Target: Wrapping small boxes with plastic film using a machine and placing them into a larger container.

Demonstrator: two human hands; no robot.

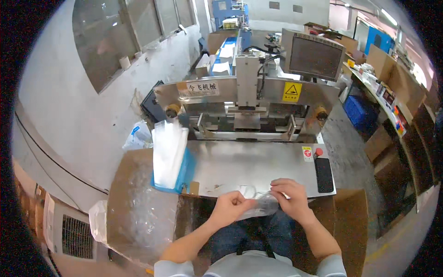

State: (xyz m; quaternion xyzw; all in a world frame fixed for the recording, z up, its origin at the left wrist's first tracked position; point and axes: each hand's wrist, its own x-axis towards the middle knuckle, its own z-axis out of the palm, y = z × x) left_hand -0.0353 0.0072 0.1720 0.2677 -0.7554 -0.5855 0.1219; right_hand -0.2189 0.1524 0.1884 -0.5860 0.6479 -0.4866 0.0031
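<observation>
Left hand (232,204): closed into a pinch on the left end of a clear plastic bag (260,205), fingers curled in, thumb on top.
Right hand (290,197): grasping the right end of the same bag, fingers bent over its upper edge.
Clear plastic bag: stretched between the two hands, crumpled, held just above the near edge of the steel worktable (249,166); what is inside it cannot be told.
Steel worktable: directly beyond both hands, flat and shiny, part of a metal press machine (247,99) that stands farther ahead.
Stack of clear bags (168,150): ahead and to the left of the left hand, standing tilted in a blue holder (187,173) at the left end of the worktable, well apart from the hands.
Black phone (324,174): just ahead and to the right of the right hand, lying flat on the right end of the worktable.
Red button (318,151): beyond the phone, beside a small warning sticker.
Monitor (314,56): far ahead of the right hand, above the machine, screen dark.
Cardboard box (134,203): left of the left hand, lined with clear film.
Legs: under both hands, in dark trousers.
</observation>
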